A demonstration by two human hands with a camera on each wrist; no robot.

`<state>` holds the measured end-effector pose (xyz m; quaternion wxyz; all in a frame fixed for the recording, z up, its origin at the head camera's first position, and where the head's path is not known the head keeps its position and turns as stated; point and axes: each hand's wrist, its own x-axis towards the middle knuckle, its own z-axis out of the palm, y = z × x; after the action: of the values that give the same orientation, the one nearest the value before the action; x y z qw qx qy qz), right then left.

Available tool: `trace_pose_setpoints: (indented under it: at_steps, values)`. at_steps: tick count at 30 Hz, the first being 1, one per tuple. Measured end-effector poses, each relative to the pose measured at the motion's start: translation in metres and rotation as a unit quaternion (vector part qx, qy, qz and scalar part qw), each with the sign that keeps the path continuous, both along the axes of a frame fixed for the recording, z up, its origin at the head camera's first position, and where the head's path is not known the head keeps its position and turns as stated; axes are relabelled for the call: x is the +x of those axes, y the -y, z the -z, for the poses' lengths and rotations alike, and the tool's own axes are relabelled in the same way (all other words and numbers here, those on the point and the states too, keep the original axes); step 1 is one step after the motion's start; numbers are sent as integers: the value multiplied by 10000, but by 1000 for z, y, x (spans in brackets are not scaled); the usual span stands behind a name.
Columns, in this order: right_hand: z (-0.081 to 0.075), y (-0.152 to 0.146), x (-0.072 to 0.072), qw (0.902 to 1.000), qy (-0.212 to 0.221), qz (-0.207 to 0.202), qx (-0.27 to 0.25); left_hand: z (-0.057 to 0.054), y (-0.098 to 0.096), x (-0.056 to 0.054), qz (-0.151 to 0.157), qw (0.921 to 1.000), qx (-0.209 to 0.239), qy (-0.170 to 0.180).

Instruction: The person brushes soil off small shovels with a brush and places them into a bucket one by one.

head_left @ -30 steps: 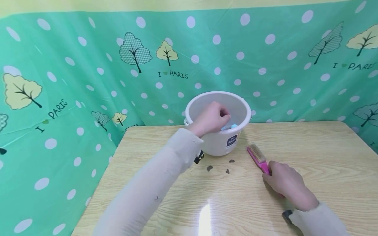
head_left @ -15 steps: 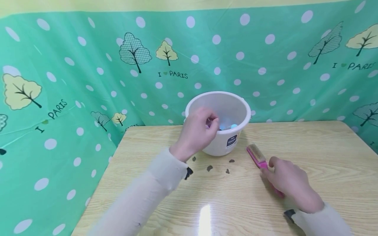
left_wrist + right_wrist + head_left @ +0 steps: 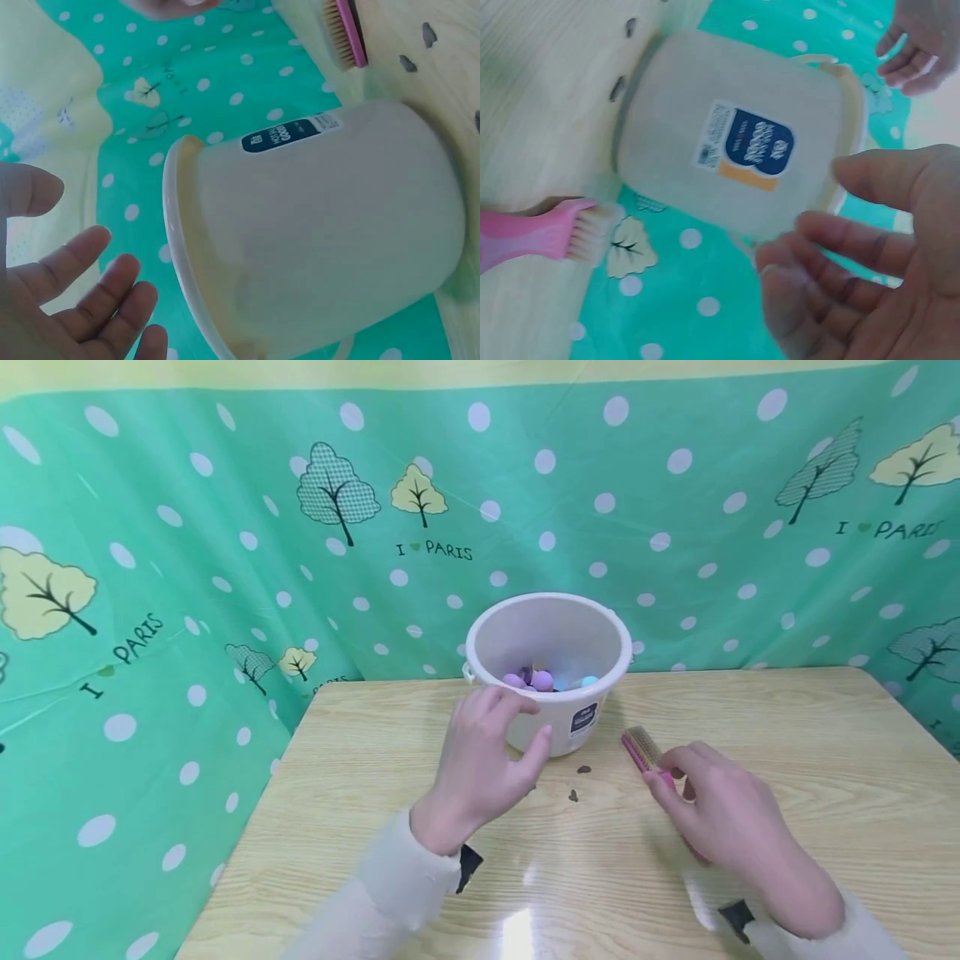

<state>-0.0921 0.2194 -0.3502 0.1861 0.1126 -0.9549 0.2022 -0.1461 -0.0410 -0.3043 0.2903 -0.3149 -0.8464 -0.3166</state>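
A white bucket (image 3: 562,727) with a dark label stands upright on the table, with purple balls (image 3: 542,681) and a light blue ball (image 3: 588,681) inside. In the head view my left hand (image 3: 480,760) is in front of the bucket, fingers spread and holding nothing. A pink-handled brush (image 3: 641,747) lies bristles up to the right of the bucket. My right hand (image 3: 731,822) hovers over its handle, fingers loosely bent. The right wrist view shows nothing between those fingers, and the brush (image 3: 536,236) apart from them.
Small dark flakes (image 3: 584,769) lie on the wooden table (image 3: 360,752) in front of the bucket. A green dotted curtain (image 3: 420,627) printed with trees hangs behind the table and along its left side.
My left hand has come out of the bucket toward me and its fingers have spread, uncovering the purple balls. My right hand has let go of the brush and lifted off it.
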Motion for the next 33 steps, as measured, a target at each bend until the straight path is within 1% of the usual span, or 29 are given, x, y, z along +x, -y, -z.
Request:
trace_pose_setpoints:
  at_steps: [2,5,7,9,11,15,18,20,22,24,27,30,33]
  values:
    - [-1,2,3,9978,-592,-285,-32,4,2,6,-41,9999,96,61]
    - [-4,5,5,9883,-1306,-785,-39,10,7,14,-85,9987,420,288]
    - [-6,6,6,9805,-1630,-1095,-32,15,9,18,-139,9973,598,415]
    - [-8,7,6,9741,-1836,-1316,-16,20,10,22,-170,9968,664,418]
    - [-10,8,8,9716,-1901,-1408,21,24,11,24,-248,9975,575,329]
    - [-13,10,11,9694,-1999,-1423,66,32,10,30,-526,9982,276,59]
    - [-16,12,12,9660,-2145,-1442,62,37,8,35,-800,9966,-119,-166]
    - [-17,14,12,9639,-2216,-1473,54,41,7,38,-898,9947,-399,-297]
    - [-17,15,13,9627,-2248,-1507,45,44,6,41,-924,9926,-667,-407]
    - [-18,16,13,9614,-2274,-1547,42,47,7,42,-878,9916,-819,-474]
    - [-19,18,14,9604,-2302,-1565,77,51,9,42,-816,9909,-907,-564]
    - [-20,19,15,9621,-2282,-1487,152,56,11,42,-748,9912,-908,-610]
    - [-20,20,17,9661,-2179,-1355,294,59,13,43,-724,9907,-1021,-531]
